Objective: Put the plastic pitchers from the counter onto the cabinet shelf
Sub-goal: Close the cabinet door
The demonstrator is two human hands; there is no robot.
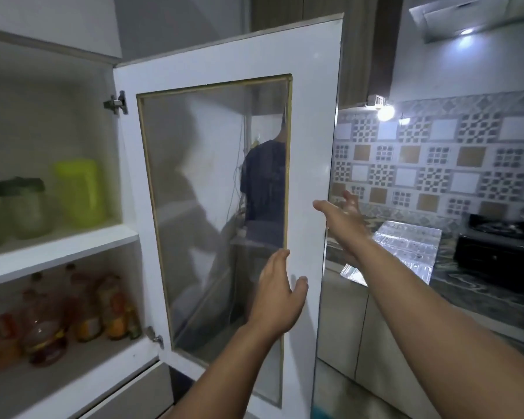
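A lime-green plastic pitcher [80, 192] stands on the upper cabinet shelf [58, 255], next to two frosted jars with green lids [25, 207]. The white cabinet door [224, 55] with a glass pane stands open. My left hand [277, 294] lies flat against the door's inner face near its free edge, fingers apart, holding nothing. My right hand [342, 219] reaches past the door's outer edge with fingers spread; whether it touches the door I cannot tell. No pitcher shows on the counter.
The lower shelf holds several bottles and jars [58, 316] with orange and red labels. To the right runs a dark marble counter [466, 276] with a shiny foil sheet [400, 249] and a black gas stove [496, 246] before a patterned tile wall.
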